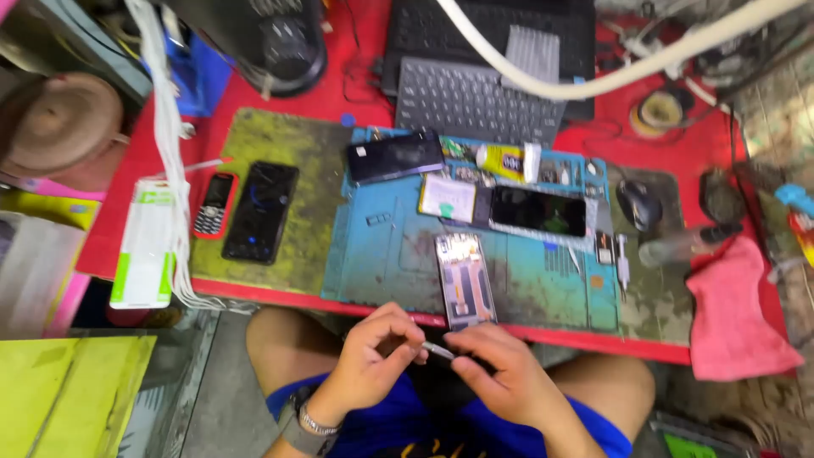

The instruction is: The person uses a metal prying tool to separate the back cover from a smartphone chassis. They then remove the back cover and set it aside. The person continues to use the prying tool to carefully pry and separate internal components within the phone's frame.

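Left hand [373, 360]: near edge of the desk, over the lap; fingers curled, tips pinched on the left end of a small silvery strip [438, 349]
Right hand [500, 373]: just right of the left hand; thumb and forefinger closed on the right end of the same strip; both hands together, meeting at the strip
Strip: thin, pale, slightly tilted; held off the desk, just near of the opened phone; kind not clear
Opened phone [465, 280]: flat on the blue mat [381, 254], back off, innards showing; near edge of the mat, just far of the hands
Mat: worn, blue, middle of the red desk [356, 93]; further right on it, a dark phone screen [538, 210] beside a white card [448, 198]; at its far edge, a black phone [395, 155] and a yellow glue tube [507, 161]
Left of mat: stained green pad [280, 144] carrying a black smartphone [261, 212] and a small keypad phone [214, 204]; white cables [170, 127] hanging over the desk's left side
Far: grey keyboard [475, 102]
Right: dark mouse [638, 204]; pink cloth [738, 314] draped at the right near corner
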